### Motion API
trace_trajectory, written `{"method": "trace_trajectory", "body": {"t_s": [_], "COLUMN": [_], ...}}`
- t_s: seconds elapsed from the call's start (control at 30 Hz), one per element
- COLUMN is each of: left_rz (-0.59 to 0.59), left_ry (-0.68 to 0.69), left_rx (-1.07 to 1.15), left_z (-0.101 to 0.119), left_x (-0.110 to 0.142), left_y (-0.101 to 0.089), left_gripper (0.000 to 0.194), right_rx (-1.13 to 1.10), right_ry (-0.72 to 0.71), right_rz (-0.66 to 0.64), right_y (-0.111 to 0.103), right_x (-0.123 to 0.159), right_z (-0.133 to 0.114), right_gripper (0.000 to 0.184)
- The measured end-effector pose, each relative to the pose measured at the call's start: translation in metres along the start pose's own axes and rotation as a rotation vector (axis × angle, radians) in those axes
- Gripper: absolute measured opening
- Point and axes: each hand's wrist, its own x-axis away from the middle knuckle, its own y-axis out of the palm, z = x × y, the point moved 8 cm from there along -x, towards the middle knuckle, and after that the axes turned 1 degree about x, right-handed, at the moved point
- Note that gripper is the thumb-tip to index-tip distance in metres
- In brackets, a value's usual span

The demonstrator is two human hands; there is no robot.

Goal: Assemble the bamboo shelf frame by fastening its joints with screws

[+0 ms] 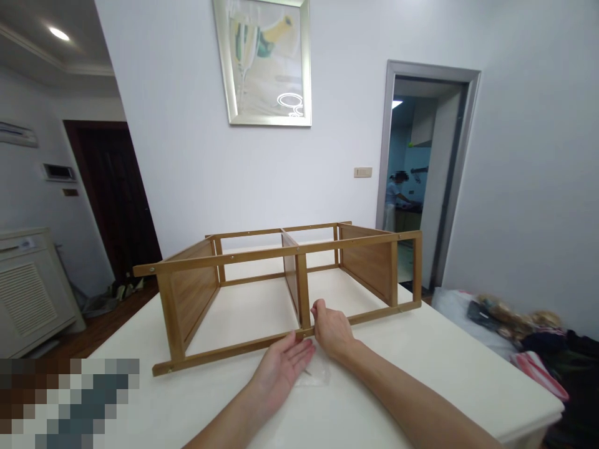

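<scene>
The rack (pixel 302 284) lies on the table (pixel 444 355) — doorway (pixel 444 162) behind, at right.

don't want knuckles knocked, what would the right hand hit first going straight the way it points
Probably the middle post of the wooden shelf unit, just ahead of the right hand; depth is unclear.

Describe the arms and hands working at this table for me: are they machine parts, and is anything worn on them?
They are a person's. The left hand and right hand are ungloved, and no watch, bracelet or ring can be made out. Both forearms are bare as far as the picture shows; no sleeves, cables or markings are visible.
</scene>
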Motion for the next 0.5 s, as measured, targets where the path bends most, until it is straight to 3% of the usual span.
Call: {"method": "trace_trajectory", "body": {"t_s": [0.2, 0.4, 0.5], "left_rz": [-0.078, -0.098, -0.110], "left_ry": [-0.073, -0.064, -0.052], "left_rx": [0.145, 0.147, 0.145], "left_z": [-0.004, -0.002, -0.003], "left_x": [-0.005, -0.003, -0.004], "left_y": [0.010, 0.009, 0.009], "left_gripper": [0.047, 0.045, 0.041], "right_rx": [-0.069, -0.172, -0.374], "right_ry": [-0.038, -0.065, -0.139], "right_rz": [0.102, 0.239, 0.312], "right_y": [-0.010, -0.044, -0.057], "right_x": [0.000, 0.023, 0.049], "right_z": [-0.003, -0.007, -0.019], "right_gripper": [0.010, 0.023, 0.019]}}
